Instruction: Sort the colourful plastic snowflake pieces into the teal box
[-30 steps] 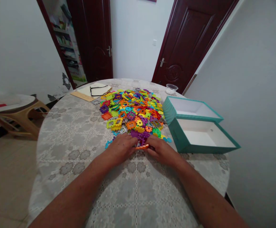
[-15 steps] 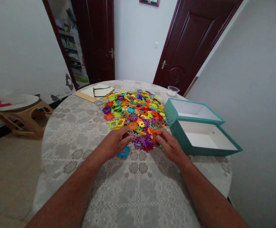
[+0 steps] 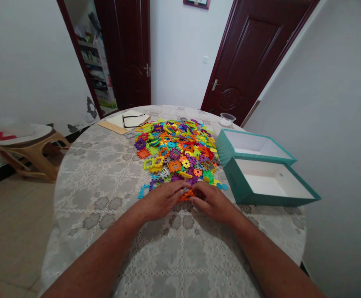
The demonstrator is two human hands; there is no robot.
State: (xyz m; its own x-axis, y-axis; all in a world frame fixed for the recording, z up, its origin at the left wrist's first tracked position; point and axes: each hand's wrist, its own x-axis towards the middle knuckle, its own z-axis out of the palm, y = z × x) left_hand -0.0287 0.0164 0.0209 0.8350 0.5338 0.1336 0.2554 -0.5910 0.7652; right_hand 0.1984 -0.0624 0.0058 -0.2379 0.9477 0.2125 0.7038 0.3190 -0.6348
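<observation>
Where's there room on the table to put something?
Bare tablecloth lies left of the toy pile, between the paper and the left arm. Another patch lies between the left arm and right arm. It's crowded in the middle, where the left hand and right hand are at an orange piece, and right, where two boxes sit close to the pile.

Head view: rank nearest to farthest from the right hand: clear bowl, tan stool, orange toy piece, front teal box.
From the right hand:
1. Orange toy piece: immediately left
2. Front teal box: right side
3. Clear bowl: farther back, slightly right
4. Tan stool: far left
</observation>
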